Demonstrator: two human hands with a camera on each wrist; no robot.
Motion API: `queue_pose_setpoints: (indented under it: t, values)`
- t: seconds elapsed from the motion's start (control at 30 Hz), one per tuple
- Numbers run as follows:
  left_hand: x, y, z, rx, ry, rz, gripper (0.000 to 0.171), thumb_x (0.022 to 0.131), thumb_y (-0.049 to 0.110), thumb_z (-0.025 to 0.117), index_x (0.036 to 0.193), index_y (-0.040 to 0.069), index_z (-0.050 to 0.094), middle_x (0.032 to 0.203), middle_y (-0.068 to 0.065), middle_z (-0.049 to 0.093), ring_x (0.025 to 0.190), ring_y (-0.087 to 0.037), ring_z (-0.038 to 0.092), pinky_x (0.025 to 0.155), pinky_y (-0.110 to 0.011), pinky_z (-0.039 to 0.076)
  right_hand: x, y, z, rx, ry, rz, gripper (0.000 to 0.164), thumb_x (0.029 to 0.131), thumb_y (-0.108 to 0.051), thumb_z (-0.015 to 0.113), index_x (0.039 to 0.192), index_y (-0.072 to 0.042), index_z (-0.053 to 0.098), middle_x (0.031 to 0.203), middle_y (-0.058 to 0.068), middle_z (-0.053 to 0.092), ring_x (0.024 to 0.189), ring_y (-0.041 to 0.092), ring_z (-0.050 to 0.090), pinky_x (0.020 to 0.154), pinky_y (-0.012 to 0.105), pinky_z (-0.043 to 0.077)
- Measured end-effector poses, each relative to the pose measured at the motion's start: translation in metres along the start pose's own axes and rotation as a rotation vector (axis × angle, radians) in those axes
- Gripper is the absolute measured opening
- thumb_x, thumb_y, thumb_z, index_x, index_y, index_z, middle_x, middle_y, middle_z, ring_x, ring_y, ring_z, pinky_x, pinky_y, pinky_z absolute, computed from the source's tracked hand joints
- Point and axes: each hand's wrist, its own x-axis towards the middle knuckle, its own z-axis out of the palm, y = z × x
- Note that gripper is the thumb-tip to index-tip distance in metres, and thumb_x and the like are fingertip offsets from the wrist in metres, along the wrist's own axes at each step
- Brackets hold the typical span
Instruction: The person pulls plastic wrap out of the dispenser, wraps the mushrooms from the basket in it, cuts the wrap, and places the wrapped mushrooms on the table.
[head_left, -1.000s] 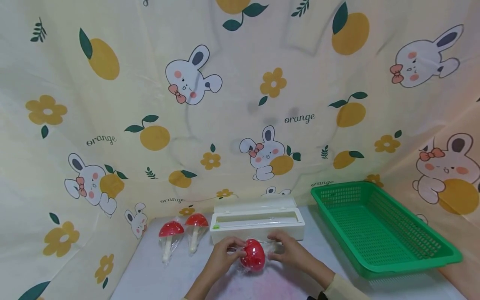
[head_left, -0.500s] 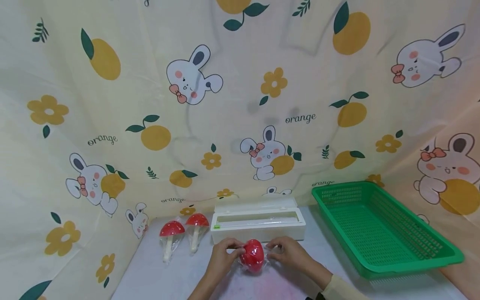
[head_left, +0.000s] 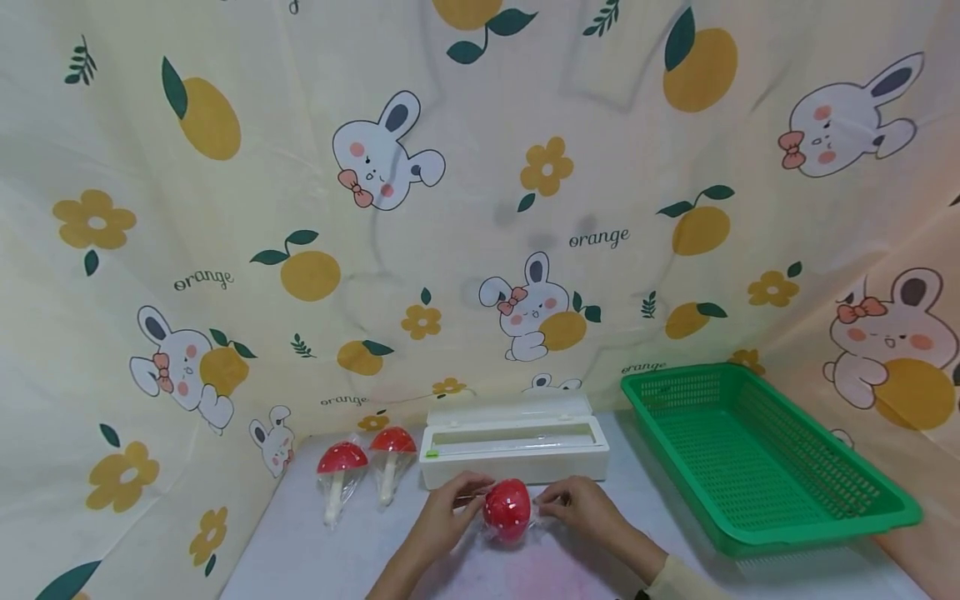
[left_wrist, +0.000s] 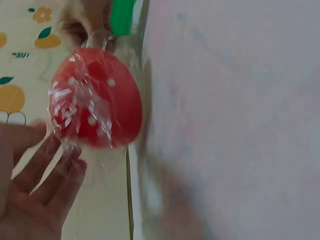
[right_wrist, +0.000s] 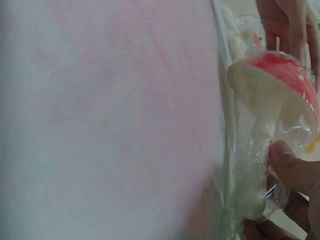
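A toy mushroom wrapped in clear plastic film is between the two hands, its spotted red cap (head_left: 507,508) towards the left in the head view. My right hand (head_left: 581,510) pinches the film-covered pale stem (right_wrist: 260,145), with the thumb on top and fingers behind. At the other end, my left hand (head_left: 447,515) has fairly straight fingers (left_wrist: 67,182) right at the loose film beside the cap. The left thumb stands apart from those fingers in the left wrist view. Wrinkled film covers the cap and stem.
Two wrapped mushrooms, the left one (head_left: 342,458) and its neighbour (head_left: 393,442), lie on the table (head_left: 292,550). Behind the hands sits a white cling-film dispenser (head_left: 517,467) with its lid up. A green basket (head_left: 716,521) stands at right, before a patterned cloth (head_left: 465,208).
My right hand has drawn in towards the mushroom and its fingers have closed on the stem end. The cap has turned slightly, while my left hand has stayed almost in place.
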Motion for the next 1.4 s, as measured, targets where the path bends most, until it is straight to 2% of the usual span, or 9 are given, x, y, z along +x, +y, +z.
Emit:
queue_pose_setpoints:
  t: [0.2,0.37,0.5,0.63,0.77,0.9,1.13,1.27,1.4]
  values:
    - [-0.005,-0.006,-0.012,-0.066,-0.176,0.064,0.059,0.09,-0.011,0.053,0.14,0.021,0.055,0.138,0.002,0.059,0.13,-0.021,0.054,0.107,-0.04,0.045,-0.001,0.009,-0.004,0.104,-0.04,-0.016,0.01,0.088,-0.018,0.076,0.097,-0.02,0.079,0.09,-0.011,0.072,0.08,0.007,0.062,0.068,0.023,0.051]
    - [-0.006,-0.007,-0.016,-0.075,-0.229,0.09,0.058,0.093,-0.002,0.062,0.143,0.024,0.051,0.14,0.002,0.055,0.13,-0.02,0.054,0.105,-0.046,0.046,-0.003,0.012,-0.006,0.136,-0.035,-0.053,0.012,0.09,-0.013,0.073,0.1,-0.016,0.078,0.092,-0.007,0.074,0.08,0.005,0.063,0.069,0.023,0.053]
    - [-0.005,-0.008,-0.014,-0.07,-0.153,0.078,0.048,0.091,0.012,0.073,0.136,0.024,0.06,0.132,-0.001,0.058,0.116,-0.019,0.063,0.092,-0.035,0.055,-0.004,0.012,-0.006,0.177,-0.038,-0.066,0.012,0.09,-0.014,0.073,0.101,-0.015,0.078,0.093,-0.005,0.075,0.078,0.004,0.063,0.068,0.023,0.053]
    - [-0.004,-0.007,-0.011,-0.087,-0.056,0.063,0.042,0.085,0.015,0.078,0.126,0.02,0.069,0.123,-0.004,0.063,0.103,-0.022,0.068,0.081,-0.026,0.057,-0.005,0.012,-0.006,0.213,-0.027,-0.08,0.011,0.091,-0.016,0.074,0.101,-0.015,0.078,0.092,-0.005,0.075,0.076,0.005,0.063,0.065,0.024,0.053]
    - [-0.004,-0.006,-0.009,-0.095,-0.005,0.033,0.038,0.08,0.016,0.082,0.118,0.017,0.073,0.114,-0.003,0.068,0.098,-0.024,0.07,0.077,-0.025,0.058,-0.005,0.012,-0.007,0.223,-0.005,-0.066,0.01,0.09,-0.015,0.074,0.099,-0.017,0.078,0.093,-0.005,0.074,0.081,0.008,0.065,0.07,0.024,0.055]
    - [-0.003,-0.006,-0.008,-0.094,0.028,-0.023,0.031,0.08,0.02,0.083,0.109,0.019,0.074,0.105,0.001,0.073,0.093,-0.017,0.071,0.075,-0.025,0.057,-0.005,0.012,-0.006,0.237,0.004,-0.053,0.01,0.09,-0.015,0.075,0.099,-0.016,0.078,0.094,-0.004,0.074,0.084,0.008,0.066,0.072,0.023,0.055]
    - [-0.001,-0.013,-0.01,-0.152,0.068,-0.106,0.029,0.086,0.017,0.079,0.11,0.011,0.066,0.107,-0.005,0.072,0.093,-0.016,0.069,0.076,-0.024,0.057,-0.007,0.005,-0.004,0.261,0.041,-0.042,0.025,0.096,-0.026,0.069,0.118,-0.016,0.069,0.098,-0.001,0.073,0.079,0.01,0.064,0.068,0.025,0.053]
    - [0.001,-0.016,-0.01,-0.143,0.095,-0.16,0.025,0.089,0.014,0.076,0.108,0.01,0.059,0.106,-0.005,0.071,0.096,-0.017,0.069,0.077,-0.024,0.056,-0.01,0.004,-0.004,0.285,0.085,-0.099,0.035,0.092,-0.026,0.074,0.124,-0.016,0.066,0.111,0.003,0.071,0.084,0.012,0.063,0.072,0.026,0.053]
    - [0.002,-0.014,-0.011,-0.089,0.118,-0.173,0.02,0.091,0.014,0.074,0.105,0.012,0.06,0.105,-0.003,0.071,0.1,-0.018,0.068,0.079,-0.024,0.055,-0.012,0.006,-0.002,0.274,0.115,-0.226,0.052,0.081,-0.019,0.084,0.128,-0.011,0.063,0.118,0.01,0.068,0.086,0.019,0.064,0.073,0.029,0.055]
